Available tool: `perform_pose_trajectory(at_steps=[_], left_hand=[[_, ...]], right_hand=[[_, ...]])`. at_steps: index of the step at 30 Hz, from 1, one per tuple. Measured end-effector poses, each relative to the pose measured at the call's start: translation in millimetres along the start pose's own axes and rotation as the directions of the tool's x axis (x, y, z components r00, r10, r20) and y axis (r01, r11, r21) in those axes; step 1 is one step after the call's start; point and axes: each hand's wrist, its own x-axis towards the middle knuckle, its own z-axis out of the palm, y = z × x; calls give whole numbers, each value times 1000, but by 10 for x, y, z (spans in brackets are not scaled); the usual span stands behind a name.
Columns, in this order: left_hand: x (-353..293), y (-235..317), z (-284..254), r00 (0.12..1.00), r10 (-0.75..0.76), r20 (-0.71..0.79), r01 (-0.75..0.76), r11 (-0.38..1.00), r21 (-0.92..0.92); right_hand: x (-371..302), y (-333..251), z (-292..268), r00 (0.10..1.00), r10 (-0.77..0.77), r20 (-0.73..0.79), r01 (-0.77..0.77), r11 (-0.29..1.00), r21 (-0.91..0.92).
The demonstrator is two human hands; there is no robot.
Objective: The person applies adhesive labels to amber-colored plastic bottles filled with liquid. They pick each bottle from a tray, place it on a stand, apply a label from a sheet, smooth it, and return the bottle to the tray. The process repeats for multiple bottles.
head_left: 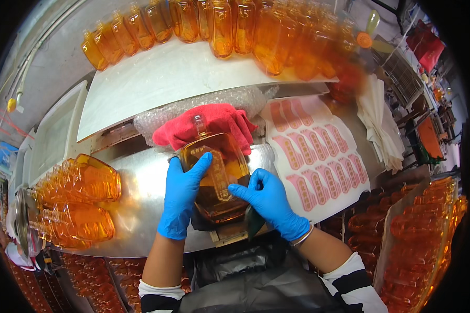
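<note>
An amber glass bottle (204, 189) with a clear neck leans back against a pink-red cloth (222, 121) in front of me. On its front face is a long narrow gold-outlined label (222, 175). My left hand (180, 193), in a blue glove, grips the bottle's left side, thumb laid on the front beside the label. At the label's lower end rests the thumb of my blue-gloved right hand (269, 198); its fingers are curled. A dark green flat piece (255, 223) shows under that hand, apparently held in it, though the grip is partly hidden.
A white sheet of pink label decals (318, 156) lies at the right. Several amber bottles (86, 224) lie on the metal table at the left, and more stand (222, 31) on the white board (172, 73) behind. Bubble wrap (235, 99) sits behind the cloth. Bottle-filled crates (418, 245) flank the table.
</note>
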Motion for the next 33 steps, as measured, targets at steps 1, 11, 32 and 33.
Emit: perform_pose_trajectory(at_steps=[1, 11, 32, 33], left_hand=[[-1, -26, -22, 1000, 6, 1, -6, 1000, 6], [-79, -47, -108, 990, -89, 112, 121, 935, -332], [5, -102, -79, 999, 11, 38, -6, 991, -137], [7, -99, -78, 999, 11, 43, -5, 990, -142]], right_hand=[[27, -6, -52, 999, 30, 37, -33, 997, 75], [65, -41, -151, 989, 134, 68, -140, 985, 103], [29, -142, -108, 986, 135, 99, -135, 991, -5], [31, -129, -107, 986, 132, 100, -134, 991, 11]])
